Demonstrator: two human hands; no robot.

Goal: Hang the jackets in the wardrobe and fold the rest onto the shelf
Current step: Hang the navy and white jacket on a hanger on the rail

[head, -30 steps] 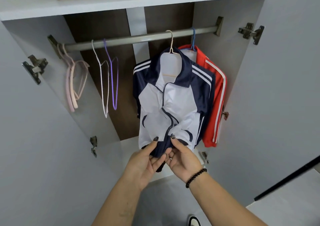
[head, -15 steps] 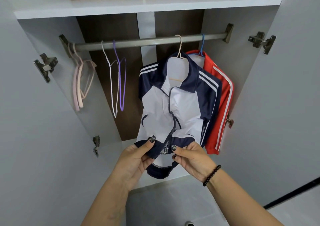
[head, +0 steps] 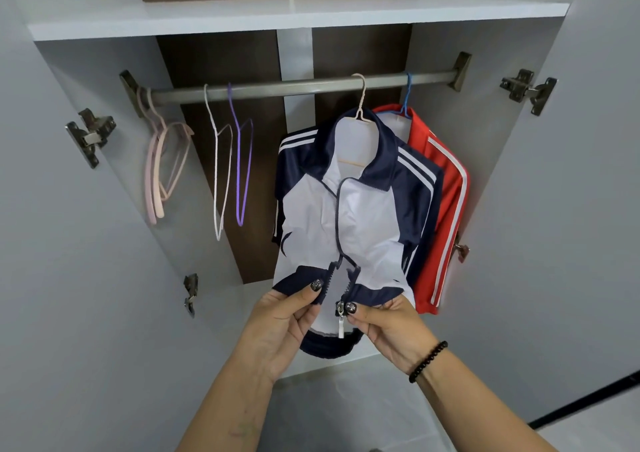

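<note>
Zipping navy jacket (head: pixel 360 209) on the rail (head: pixel 304 88).
My hands pinch its hem: left (head: pixel 280 330) one side, right (head: pixel 388 330) by the slider (head: pixel 340 309). Misaligned teeth could jam.

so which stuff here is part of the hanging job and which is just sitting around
In the job:
- navy and white jacket, hem held by left hand and right hand
- zipper pull
- red jacket
- rail

Just there:
- pink hangers
- white hanger
- purple hanger

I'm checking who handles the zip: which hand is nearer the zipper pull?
Right. The right hand pinches the hem beside the zipper pull; the left hand holds the other hem edge, apart.
</note>
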